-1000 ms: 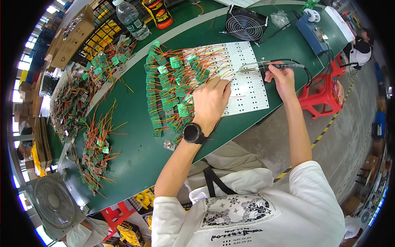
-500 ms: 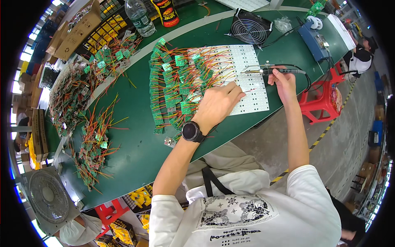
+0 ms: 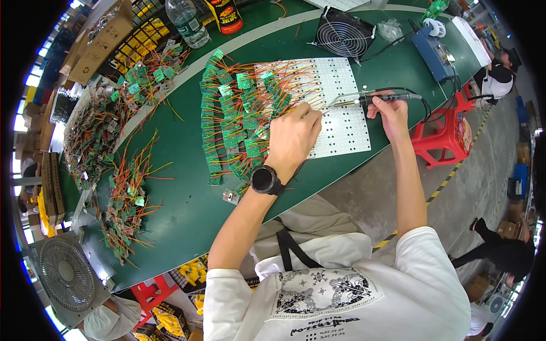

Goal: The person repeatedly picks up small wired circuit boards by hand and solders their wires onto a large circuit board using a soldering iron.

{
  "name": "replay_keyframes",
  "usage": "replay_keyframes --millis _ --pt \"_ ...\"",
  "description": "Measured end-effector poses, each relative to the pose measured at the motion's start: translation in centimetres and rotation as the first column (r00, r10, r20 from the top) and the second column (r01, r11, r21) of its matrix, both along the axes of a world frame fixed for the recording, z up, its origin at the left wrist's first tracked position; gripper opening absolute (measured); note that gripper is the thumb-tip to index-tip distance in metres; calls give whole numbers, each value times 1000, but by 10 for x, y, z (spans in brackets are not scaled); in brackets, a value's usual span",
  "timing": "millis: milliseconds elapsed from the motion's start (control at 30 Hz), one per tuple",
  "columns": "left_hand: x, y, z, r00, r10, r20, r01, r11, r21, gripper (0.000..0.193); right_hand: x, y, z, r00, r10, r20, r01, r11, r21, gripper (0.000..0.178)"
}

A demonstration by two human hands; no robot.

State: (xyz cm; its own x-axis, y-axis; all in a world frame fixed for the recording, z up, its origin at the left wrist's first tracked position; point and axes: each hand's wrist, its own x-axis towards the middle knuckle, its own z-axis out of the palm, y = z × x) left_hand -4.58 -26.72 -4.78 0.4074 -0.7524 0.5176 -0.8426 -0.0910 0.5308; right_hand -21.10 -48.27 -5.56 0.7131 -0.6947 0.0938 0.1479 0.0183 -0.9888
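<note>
My right hand grips a soldering iron with a thin metal feed tube along its barrel. The iron's tip points left over a white board dotted with rows of pads. My left hand, wearing a black watch, is closed in a pinch just left of the tip. A thin wire seems to be between its fingertips, which are partly hidden. Rows of small green circuit boards lie on and beside the white board's left part, their red and yellow wires running onto it.
Loose wired circuit boards lie at left, with a bigger heap beyond. A black fan and a blue soldering station stand at the back. A bottle stands far left; a red stool is at right.
My left hand has moved slightly left and up, its fingertips now close to the iron's tip. The iron has shifted slightly left. A person in dark clothes has come into view at the right.
</note>
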Motion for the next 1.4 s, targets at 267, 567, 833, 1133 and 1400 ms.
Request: replay_keyframes --millis 267,567,833,1133,1400 --pt "0 -1 1 999 24 -30 -25 1000 -10 3 -1 1 1 1000 10 -16 -11 1000 -29 19" --pt "-1 0 -1 999 29 -38 -30 999 -21 3 0 2 0 999 17 -30 -19 999 -48 18" --pt "-1 0 -1 999 32 -39 -32 999 -16 3 -1 3 1 999 25 -40 -28 997 -78 18" --pt "-1 0 -4 999 38 -37 -38 999 -5 4 -2 2 -1 999 21 -36 -23 998 -63 20" --pt "-1 -2 1 999 26 -31 -25 999 28 5 -2 -5 1 999 -32 15 32 999 -14 20"
